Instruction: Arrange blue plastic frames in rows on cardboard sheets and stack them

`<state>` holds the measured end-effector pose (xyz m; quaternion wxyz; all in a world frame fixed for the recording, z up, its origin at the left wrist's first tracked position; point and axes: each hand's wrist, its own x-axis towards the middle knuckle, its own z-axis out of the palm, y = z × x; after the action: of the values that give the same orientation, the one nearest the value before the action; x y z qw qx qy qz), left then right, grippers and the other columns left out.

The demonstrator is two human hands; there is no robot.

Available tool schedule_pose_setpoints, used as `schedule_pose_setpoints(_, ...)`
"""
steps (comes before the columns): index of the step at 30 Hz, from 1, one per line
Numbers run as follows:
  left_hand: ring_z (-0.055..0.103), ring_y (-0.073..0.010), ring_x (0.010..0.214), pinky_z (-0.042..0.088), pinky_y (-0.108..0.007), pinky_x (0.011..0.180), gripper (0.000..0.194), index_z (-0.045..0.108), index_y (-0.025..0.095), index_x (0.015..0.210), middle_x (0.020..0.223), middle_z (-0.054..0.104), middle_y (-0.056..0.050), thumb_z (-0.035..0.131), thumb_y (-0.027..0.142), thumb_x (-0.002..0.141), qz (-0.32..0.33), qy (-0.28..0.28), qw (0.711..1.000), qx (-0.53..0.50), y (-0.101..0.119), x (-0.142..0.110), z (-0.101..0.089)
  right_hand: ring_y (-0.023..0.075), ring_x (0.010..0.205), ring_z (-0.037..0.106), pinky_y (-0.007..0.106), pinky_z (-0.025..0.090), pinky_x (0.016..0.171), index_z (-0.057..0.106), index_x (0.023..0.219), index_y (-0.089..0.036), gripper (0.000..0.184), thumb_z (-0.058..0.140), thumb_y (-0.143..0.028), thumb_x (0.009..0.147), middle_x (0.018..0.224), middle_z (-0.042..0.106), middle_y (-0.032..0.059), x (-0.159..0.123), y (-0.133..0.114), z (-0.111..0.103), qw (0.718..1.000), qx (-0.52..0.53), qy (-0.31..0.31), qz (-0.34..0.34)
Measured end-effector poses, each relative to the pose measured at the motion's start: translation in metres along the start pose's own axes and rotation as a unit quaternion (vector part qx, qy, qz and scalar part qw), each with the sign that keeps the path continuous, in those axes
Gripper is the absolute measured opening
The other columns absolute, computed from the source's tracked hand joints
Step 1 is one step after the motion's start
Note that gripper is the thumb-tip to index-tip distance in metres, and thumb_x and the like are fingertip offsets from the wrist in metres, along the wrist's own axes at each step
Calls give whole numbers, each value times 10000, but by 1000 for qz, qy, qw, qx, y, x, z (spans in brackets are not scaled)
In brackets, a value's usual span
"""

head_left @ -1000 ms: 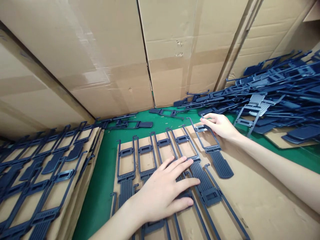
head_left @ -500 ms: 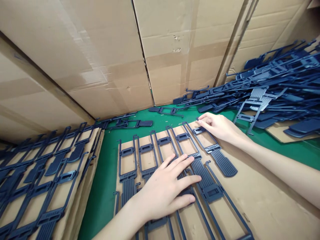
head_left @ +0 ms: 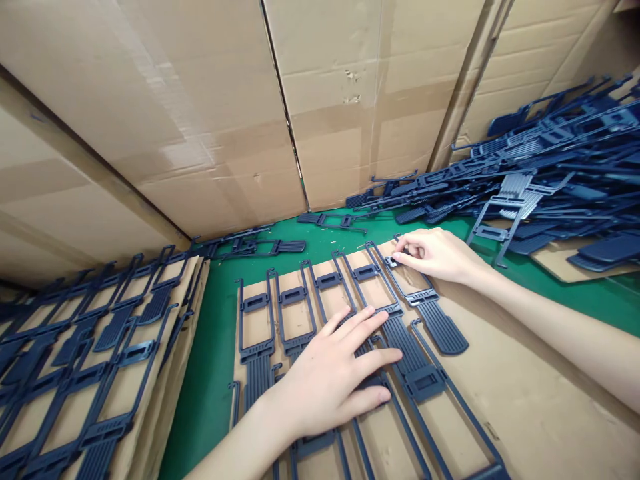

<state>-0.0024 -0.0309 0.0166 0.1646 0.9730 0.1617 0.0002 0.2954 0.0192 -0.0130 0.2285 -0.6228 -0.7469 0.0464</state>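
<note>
1. Left hand (head_left: 340, 377): spread, gripping nothing, lying over row of dark frames (head_left: 259, 373). Light, even pressure should steady them.
2. Rightmost frame (head_left: 432, 310): at row's right end, on cardboard sheet (head_left: 540, 380). Best squared to its neighbour.
3. Right hand (head_left: 425, 257): thumb at slotted crosspiece (head_left: 391, 261), fingers curled; pinched or merely touching, cannot tell. Small nudges suit.

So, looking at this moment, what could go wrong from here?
Possibly three things. The left hand lies spread over several laid-out frames; a shift might nudge them out of line. The right hand is at the top of the rightmost frame, close beside its neighbour, so the hooked ends could catch. And the loose, tangled pile could shed a piece toward the cardboard sheet.
</note>
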Motion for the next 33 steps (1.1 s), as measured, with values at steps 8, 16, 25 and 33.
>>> schedule_pose_setpoints(8, 158, -263, 1496, 191, -527, 1196, 465, 496, 280, 1397, 1591, 275, -104, 468, 472, 975, -1, 0, 1000, -2, -1, 0, 1, 160, 542, 514, 281, 299, 530, 661, 794, -219, 334, 487, -474, 922, 576, 573, -6, -1, -4, -5, 999, 7, -7, -44)
schedule_pose_setpoints(16, 145, -266, 1498, 198, -541, 1189, 468, 492, 285, 1403, 1596, 262, -97, 480, 462, 970, -6, -10, 1000, 4, 0, 1, -1, 143, 543, 506, 281, 296, 535, 567, 671, -207, 361, 503, -465, 915, 599, 583, -11, -1, -4, -4, 1000, 14, -3, -15)
schedule_pose_setpoints(25, 151, -275, 1495, 205, -545, 1185, 470, 500, 280, 1400, 1596, 255, -109, 499, 453, 963, -9, -14, 1000, 7, 1, 1, -3, 147, 548, 522, 275, 298, 527, 589, 702, -208, 325, 510, -438, 918, 611, 607, -4, -1, -10, -9, 999, 36, -11, -15)
schedule_pose_setpoints(33, 173, -292, 1490, 216, -556, 1178, 467, 504, 278, 1395, 1594, 260, -115, 509, 446, 960, -2, -7, 1000, 5, 1, 0, -1, 137, 561, 528, 273, 305, 537, 600, 700, -206, 334, 505, -434, 925, 637, 622, -12, -1, -9, -8, 999, 29, -10, -13)
